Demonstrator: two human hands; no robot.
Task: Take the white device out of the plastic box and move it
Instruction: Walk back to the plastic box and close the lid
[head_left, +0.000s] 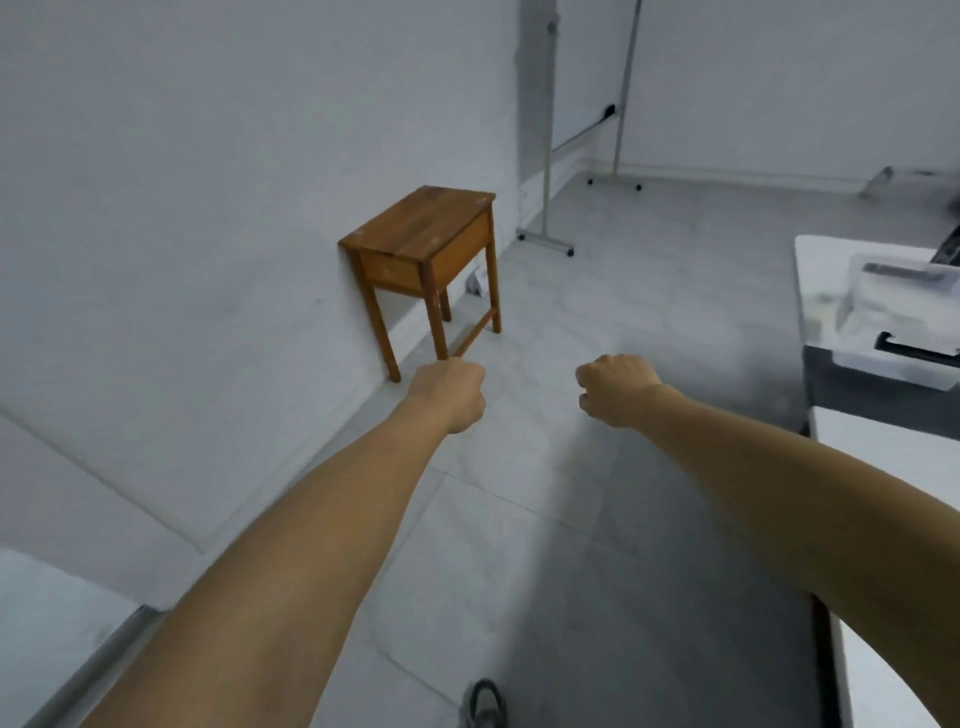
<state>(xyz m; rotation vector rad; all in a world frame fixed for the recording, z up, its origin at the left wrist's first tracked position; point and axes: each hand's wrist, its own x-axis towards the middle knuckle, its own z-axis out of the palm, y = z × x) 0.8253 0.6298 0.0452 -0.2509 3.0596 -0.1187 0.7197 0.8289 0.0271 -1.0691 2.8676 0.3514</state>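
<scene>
Both my arms reach forward over the tiled floor. My left hand (451, 391) is closed in a fist with nothing in it, just in front of the wooden table's legs. My right hand (615, 387) is also a fist and holds nothing. A clear plastic box (893, 306) with a black handle stands on a white table (883, 467) at the right edge, well to the right of my right hand. Something pale lies inside the box, but it is too blurred to tell the white device apart.
A small brown wooden side table (428, 260) stands against the white wall ahead on the left. Farther back are two thin metal stands on castors (545, 208). My shoe (485, 704) shows at the bottom. Open tiled floor lies between the tables.
</scene>
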